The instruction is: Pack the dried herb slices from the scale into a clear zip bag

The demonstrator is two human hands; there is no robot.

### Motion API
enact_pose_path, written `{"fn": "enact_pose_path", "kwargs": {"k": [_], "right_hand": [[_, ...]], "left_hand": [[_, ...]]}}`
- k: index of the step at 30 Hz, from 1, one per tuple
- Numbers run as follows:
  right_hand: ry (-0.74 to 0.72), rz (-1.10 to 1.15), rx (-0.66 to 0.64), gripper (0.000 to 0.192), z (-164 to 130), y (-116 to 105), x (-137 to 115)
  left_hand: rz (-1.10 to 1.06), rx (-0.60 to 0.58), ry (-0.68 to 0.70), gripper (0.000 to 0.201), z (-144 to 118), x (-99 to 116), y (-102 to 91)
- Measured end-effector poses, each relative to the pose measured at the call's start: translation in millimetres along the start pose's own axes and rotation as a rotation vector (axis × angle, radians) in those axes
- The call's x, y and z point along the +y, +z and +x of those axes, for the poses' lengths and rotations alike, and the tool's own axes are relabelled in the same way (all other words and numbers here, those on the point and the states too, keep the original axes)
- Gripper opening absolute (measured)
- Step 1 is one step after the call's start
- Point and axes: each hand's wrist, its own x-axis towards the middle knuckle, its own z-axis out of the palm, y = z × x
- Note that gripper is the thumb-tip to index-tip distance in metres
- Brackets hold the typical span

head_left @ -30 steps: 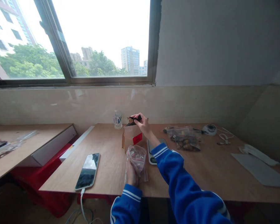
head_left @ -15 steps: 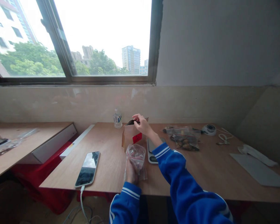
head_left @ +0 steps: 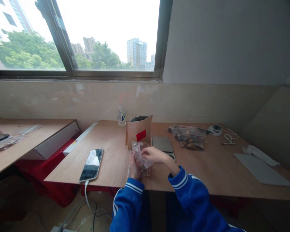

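My left hand [head_left: 134, 166] is wrapped round a clear zip bag [head_left: 145, 163], holding it upright near the table's front edge. At the mouth of that bag is my right hand [head_left: 154, 154], its fingers bent and dipping inside; whether they pinch anything is hidden. Just behind the bag stands a brown paper pouch [head_left: 131, 133] with a red label [head_left: 141, 135], its top gaping. A flat kitchen scale [head_left: 162, 144] lies to the right of the pouch, partly behind my right hand.
Filled zip bags [head_left: 189, 138] lie at the back right, near a white dome camera [head_left: 215, 129] with its cable. A phone [head_left: 91, 165] on a charging cord lies at left. A plastic bottle [head_left: 121, 116] stands by the wall. White sheets [head_left: 261, 169] lie far right.
My right hand has come out of the paper pouch and down to the mouth of the clear bag. My left hand still holds the bag. The view has tipped slightly.
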Motion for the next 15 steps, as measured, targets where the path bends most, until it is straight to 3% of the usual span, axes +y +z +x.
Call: {"fn": "enact_pose_path", "kwargs": {"k": [4,9,15], "right_hand": [[-0.091,-0.070,-0.111,0.018,3,18,11],[-0.248,-0.176,-0.126,0.018,2,27,15],[-0.098,-0.065,-0.278,0.022,1,23,18]], "left_hand": [[0.092,-0.002,0.111,0.034,5,-6,-6.9],[0.109,0.040,0.141,0.027,8,-8,-11.3],[0.160,0.040,0.126,0.035,9,-9,-11.7]]}}
